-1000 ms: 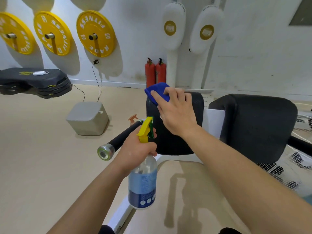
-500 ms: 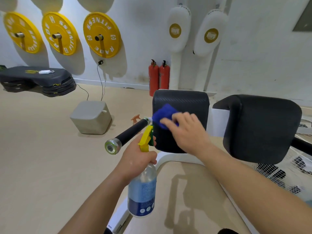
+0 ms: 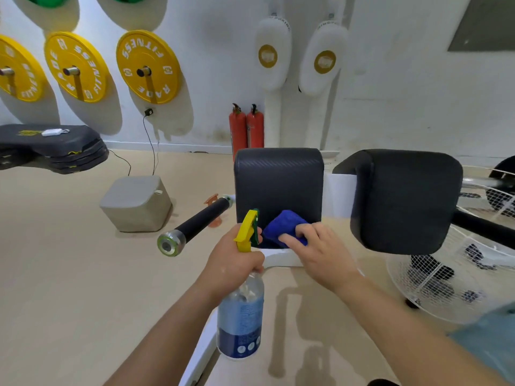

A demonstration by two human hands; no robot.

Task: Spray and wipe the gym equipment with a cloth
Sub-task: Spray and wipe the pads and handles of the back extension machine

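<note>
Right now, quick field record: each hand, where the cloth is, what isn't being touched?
left hand: grips spray bottle at the neck, yellow trigger on top
right hand: holds blue cloth against a pad
cloth position: lower edge of left black pad
right black pad: no hand or cloth on it
side handle: untouched, sticks out to the left of the left black pad

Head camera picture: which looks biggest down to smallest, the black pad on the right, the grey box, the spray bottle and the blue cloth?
1. black pad on the right
2. grey box and spray bottle: about alike; the bottle is nearer, so unranked
3. blue cloth, partly under fingers of the right hand
</note>
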